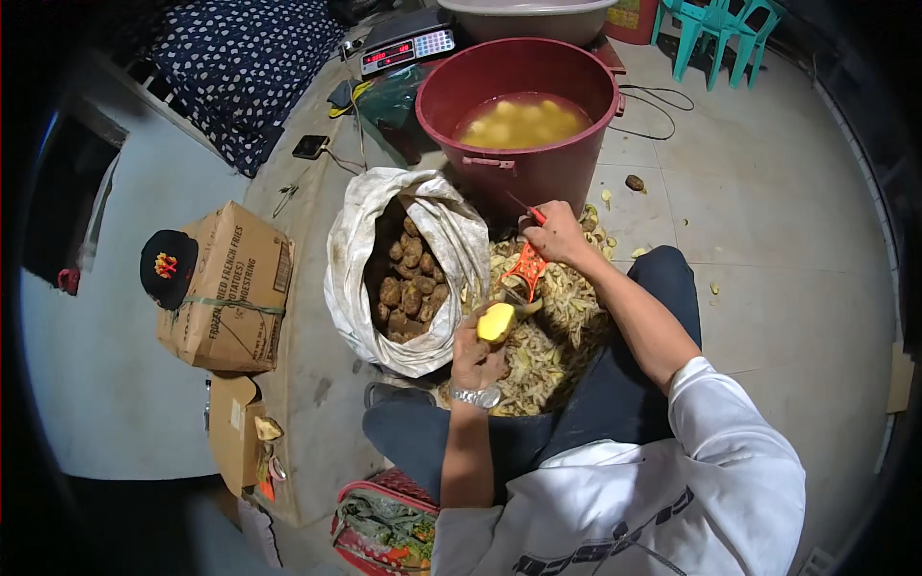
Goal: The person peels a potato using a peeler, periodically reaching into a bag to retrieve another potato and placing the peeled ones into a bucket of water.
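Observation:
My left hand (474,360), with a metal watch at the wrist, grips a potato (495,322) whose cut or peeled yellow face is turned up. Closed around an orange perforated peeler (529,268) is my right hand (556,234); the peeler's blade end is close to the potato. A red end with a thin dark point (536,214) sticks out above the right fist; I cannot tell if it belongs to the same tool. Potato peelings (536,367) lie heaped under both hands, between my legs. An open white woven sack (353,317) of unpeeled potatoes (410,288) stands left of them.
Beyond my hands stands a red tub (555,176) with peeled potatoes in yellowish water. A digital scale (407,54) and a grey basin (533,11) are behind it. Leftward are a cardboard box (230,288) with a black cap (168,268), and a phone (311,147) on a cable.

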Action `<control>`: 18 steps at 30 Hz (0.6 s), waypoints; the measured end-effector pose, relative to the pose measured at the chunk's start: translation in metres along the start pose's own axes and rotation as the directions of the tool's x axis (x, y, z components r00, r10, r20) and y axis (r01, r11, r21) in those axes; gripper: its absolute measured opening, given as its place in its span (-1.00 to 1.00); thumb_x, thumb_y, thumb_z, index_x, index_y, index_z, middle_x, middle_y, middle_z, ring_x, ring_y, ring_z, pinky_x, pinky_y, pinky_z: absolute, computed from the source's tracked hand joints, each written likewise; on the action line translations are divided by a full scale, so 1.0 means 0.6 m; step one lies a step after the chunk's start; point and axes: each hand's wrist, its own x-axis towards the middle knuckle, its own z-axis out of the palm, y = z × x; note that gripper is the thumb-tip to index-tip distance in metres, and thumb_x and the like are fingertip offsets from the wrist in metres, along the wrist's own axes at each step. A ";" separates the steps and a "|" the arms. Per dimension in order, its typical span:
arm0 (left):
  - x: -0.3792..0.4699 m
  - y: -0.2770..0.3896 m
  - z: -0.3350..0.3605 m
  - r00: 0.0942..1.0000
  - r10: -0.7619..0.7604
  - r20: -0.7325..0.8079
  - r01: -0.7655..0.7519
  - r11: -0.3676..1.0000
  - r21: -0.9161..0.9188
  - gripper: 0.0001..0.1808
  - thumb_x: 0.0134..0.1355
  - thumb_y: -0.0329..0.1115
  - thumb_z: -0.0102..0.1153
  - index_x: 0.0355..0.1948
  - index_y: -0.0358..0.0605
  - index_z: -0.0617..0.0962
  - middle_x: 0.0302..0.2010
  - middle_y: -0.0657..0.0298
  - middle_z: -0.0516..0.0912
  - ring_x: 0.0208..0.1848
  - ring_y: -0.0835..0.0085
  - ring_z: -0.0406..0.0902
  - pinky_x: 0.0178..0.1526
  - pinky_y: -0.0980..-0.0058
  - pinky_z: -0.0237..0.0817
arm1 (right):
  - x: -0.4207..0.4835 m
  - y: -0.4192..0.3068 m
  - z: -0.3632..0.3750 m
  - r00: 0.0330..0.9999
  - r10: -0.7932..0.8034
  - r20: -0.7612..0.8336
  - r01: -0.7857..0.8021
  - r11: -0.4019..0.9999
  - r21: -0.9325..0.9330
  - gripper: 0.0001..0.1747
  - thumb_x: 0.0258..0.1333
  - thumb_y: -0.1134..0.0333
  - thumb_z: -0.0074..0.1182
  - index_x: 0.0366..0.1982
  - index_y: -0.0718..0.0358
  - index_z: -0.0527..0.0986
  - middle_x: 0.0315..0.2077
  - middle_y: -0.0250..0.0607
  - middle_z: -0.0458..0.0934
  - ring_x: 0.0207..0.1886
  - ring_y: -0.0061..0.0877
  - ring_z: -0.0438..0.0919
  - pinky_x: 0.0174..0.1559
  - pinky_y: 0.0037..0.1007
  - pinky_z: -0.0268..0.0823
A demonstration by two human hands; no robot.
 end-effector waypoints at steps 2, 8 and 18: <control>-0.005 0.011 -0.017 0.994 0.021 -0.107 -0.003 0.986 0.166 -0.34 -0.04 -0.58 0.24 0.15 -0.44 0.36 0.07 0.00 0.52 0.12 0.20 0.51 0.20 0.29 0.34 | -0.030 -0.059 -0.001 0.989 -0.138 0.053 0.140 0.989 -0.048 -0.79 -0.28 0.28 0.10 -0.65 0.33 0.50 -0.65 0.16 0.47 -0.48 0.03 0.52 -0.34 -0.10 0.39; -0.001 -0.004 0.001 0.999 0.037 -0.002 -0.036 0.990 0.137 -0.29 -0.03 -0.50 0.31 0.17 -0.46 0.34 0.09 -0.01 0.51 0.11 0.21 0.52 0.20 0.32 0.34 | 0.002 0.003 -0.003 1.000 0.019 -0.009 -0.019 0.996 -0.091 -0.79 -0.28 0.28 0.12 -0.63 0.30 0.52 -0.63 0.14 0.49 -0.49 0.04 0.50 -0.36 -0.13 0.39; -0.001 0.010 -0.002 0.999 0.001 -0.043 0.001 1.000 0.030 -0.36 -0.04 -0.59 0.26 0.13 -0.47 0.37 0.06 -0.03 0.52 0.12 0.26 0.51 0.20 0.29 0.34 | -0.009 -0.041 -0.010 0.996 -0.077 0.032 0.081 0.984 -0.159 -0.78 -0.27 0.27 0.12 -0.63 0.31 0.50 -0.62 0.15 0.48 -0.45 0.03 0.52 -0.31 -0.09 0.38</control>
